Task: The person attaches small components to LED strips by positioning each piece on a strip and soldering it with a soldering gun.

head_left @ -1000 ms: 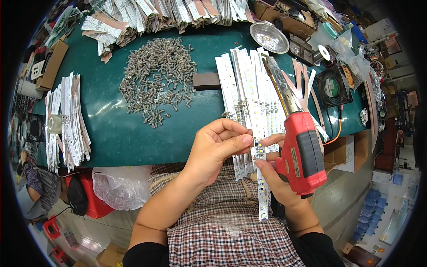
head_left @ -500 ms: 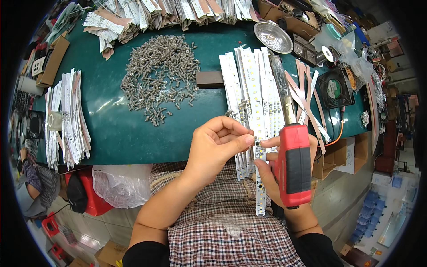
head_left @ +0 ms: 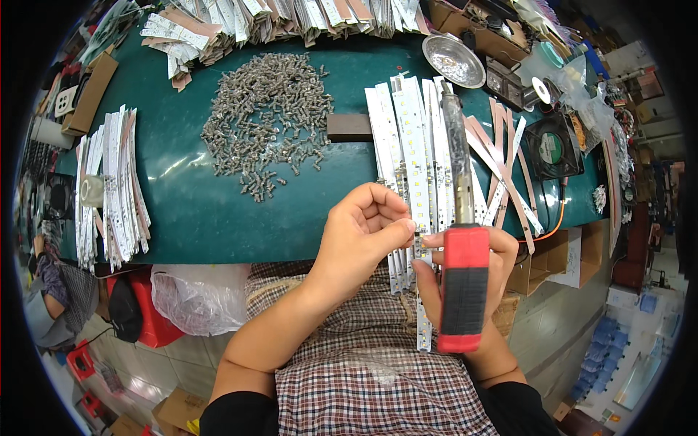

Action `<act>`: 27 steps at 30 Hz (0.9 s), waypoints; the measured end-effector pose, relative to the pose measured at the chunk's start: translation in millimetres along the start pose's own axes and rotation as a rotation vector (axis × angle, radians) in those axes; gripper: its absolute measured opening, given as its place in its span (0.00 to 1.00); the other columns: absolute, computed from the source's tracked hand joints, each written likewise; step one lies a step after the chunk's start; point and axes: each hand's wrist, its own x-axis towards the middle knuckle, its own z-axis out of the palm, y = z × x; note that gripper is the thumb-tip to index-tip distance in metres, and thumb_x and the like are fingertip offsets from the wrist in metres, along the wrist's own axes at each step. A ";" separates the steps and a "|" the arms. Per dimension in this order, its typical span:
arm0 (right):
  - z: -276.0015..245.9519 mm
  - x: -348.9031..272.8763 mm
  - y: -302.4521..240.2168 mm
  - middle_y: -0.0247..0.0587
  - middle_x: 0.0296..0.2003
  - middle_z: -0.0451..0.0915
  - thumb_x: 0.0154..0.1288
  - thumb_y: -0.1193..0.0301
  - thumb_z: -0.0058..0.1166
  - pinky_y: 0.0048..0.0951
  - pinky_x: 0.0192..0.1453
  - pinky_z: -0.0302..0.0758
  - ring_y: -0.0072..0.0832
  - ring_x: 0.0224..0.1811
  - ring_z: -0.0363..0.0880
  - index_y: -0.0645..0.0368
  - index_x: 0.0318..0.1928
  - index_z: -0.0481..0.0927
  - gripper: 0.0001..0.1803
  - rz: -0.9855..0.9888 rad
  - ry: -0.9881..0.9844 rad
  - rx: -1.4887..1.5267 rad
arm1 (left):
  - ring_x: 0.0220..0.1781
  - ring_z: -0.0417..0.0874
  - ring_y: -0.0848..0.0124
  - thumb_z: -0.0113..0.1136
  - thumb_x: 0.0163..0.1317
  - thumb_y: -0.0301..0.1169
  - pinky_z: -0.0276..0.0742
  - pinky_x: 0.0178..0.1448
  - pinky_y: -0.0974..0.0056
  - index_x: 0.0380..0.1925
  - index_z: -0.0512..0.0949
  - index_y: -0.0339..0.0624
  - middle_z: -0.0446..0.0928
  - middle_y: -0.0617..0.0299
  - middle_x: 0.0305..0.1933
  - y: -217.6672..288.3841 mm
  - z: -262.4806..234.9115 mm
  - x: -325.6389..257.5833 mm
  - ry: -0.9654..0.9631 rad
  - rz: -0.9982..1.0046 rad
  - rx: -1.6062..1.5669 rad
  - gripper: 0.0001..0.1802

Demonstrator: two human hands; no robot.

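Now the red-handled soldering iron [head_left: 462,276] had swung upright in the right hand [head_left: 472,291], which gripped it closed, while the left hand [head_left: 363,232] pinched the white LED strip [head_left: 419,218] above the green surface [head_left: 218,211].

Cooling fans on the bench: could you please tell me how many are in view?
1. The black cooling fan sits at the right end of the green table, beyond the white strips. More may be hidden in the clutter at the far right edge.
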 end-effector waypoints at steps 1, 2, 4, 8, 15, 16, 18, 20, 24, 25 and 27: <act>-0.9 1.1 -2.9 0.31 0.41 0.78 0.44 0.80 0.67 0.28 0.47 0.71 0.32 0.46 0.68 0.57 0.43 0.72 0.24 0.069 0.002 0.024 | 0.38 0.79 0.77 0.60 0.58 0.20 0.79 0.44 0.69 0.39 0.74 0.37 0.78 0.61 0.37 1.0 -0.2 0.1 0.003 0.000 0.000 0.09; -0.9 1.4 -5.0 0.33 0.42 0.77 0.45 0.83 0.66 0.27 0.46 0.74 0.31 0.47 0.68 0.58 0.43 0.72 0.23 0.138 0.004 0.048 | 0.38 0.80 0.76 0.59 0.59 0.21 0.79 0.44 0.69 0.40 0.74 0.36 0.79 0.60 0.38 2.8 -0.1 -0.2 -0.015 -0.038 -0.032 0.09; -0.1 0.5 -5.3 0.36 0.41 0.76 0.43 0.79 0.68 0.29 0.48 0.71 0.33 0.46 0.69 0.56 0.42 0.75 0.23 0.225 -0.018 0.077 | 0.38 0.81 0.75 0.58 0.60 0.22 0.79 0.44 0.68 0.42 0.74 0.35 0.79 0.59 0.38 5.1 0.1 0.3 -0.035 -0.076 -0.066 0.10; 3.9 -1.2 -10.9 0.36 0.42 0.75 0.40 0.75 0.71 0.33 0.52 0.68 0.35 0.48 0.68 0.51 0.39 0.81 0.20 0.522 0.011 0.278 | 0.37 0.81 0.74 0.59 0.62 0.24 0.80 0.42 0.69 0.44 0.74 0.31 0.80 0.58 0.38 6.0 -2.9 0.6 -0.058 -0.156 -0.102 0.11; 3.6 -0.1 -12.0 0.35 0.42 0.75 0.40 0.75 0.70 0.34 0.52 0.68 0.36 0.49 0.68 0.53 0.39 0.80 0.21 0.495 -0.045 0.238 | 0.32 0.82 0.75 0.58 0.62 0.25 0.81 0.38 0.71 0.37 0.77 0.34 0.81 0.57 0.34 3.4 -2.1 -0.9 -0.016 -0.095 -0.009 0.06; 5.3 0.1 -12.3 0.35 0.42 0.75 0.40 0.75 0.70 0.34 0.52 0.68 0.36 0.49 0.68 0.53 0.39 0.80 0.21 0.495 -0.046 0.238 | 0.32 0.82 0.75 0.58 0.62 0.25 0.81 0.38 0.71 0.37 0.77 0.34 0.81 0.57 0.34 3.7 -2.6 -0.6 -0.015 -0.095 -0.009 0.06; 9.7 0.3 -12.7 0.35 0.42 0.74 0.41 0.76 0.69 0.35 0.52 0.68 0.37 0.49 0.68 0.56 0.39 0.79 0.20 0.495 0.071 0.307 | 0.32 0.82 0.76 0.59 0.62 0.25 0.81 0.37 0.72 0.36 0.77 0.34 0.81 0.57 0.33 5.1 -5.3 1.5 -0.010 -0.100 0.045 0.05; 7.9 1.0 -13.0 0.37 0.42 0.74 0.42 0.76 0.69 0.35 0.52 0.68 0.37 0.50 0.67 0.58 0.39 0.78 0.20 0.470 0.092 0.308 | 0.31 0.82 0.76 0.59 0.62 0.25 0.81 0.36 0.72 0.36 0.77 0.34 0.81 0.58 0.32 8.7 -10.5 6.1 0.009 -0.088 0.055 0.05; -12.6 -2.1 -6.4 0.41 0.43 0.72 0.44 0.78 0.69 0.34 0.51 0.67 0.37 0.49 0.67 0.60 0.41 0.76 0.21 0.321 -0.135 0.127 | 0.29 0.81 0.77 0.60 0.60 0.25 0.79 0.34 0.74 0.35 0.77 0.34 0.81 0.61 0.29 15.1 -35.7 23.3 0.120 -0.022 0.260 0.05; -17.9 -6.5 -4.8 0.41 0.43 0.72 0.44 0.78 0.69 0.34 0.51 0.67 0.37 0.49 0.67 0.60 0.41 0.76 0.21 0.321 -0.138 0.128 | 0.29 0.81 0.78 0.60 0.60 0.25 0.79 0.34 0.74 0.34 0.77 0.34 0.80 0.62 0.29 16.4 -41.8 28.3 0.152 0.001 0.343 0.05; -25.2 -14.7 -3.9 0.39 0.44 0.72 0.46 0.80 0.68 0.30 0.47 0.68 0.34 0.50 0.67 0.60 0.41 0.76 0.19 0.460 -0.145 0.192 | 0.29 0.81 0.78 0.60 0.60 0.25 0.78 0.34 0.74 0.35 0.78 0.33 0.80 0.62 0.29 17.5 -51.7 38.9 0.176 -0.012 0.421 0.06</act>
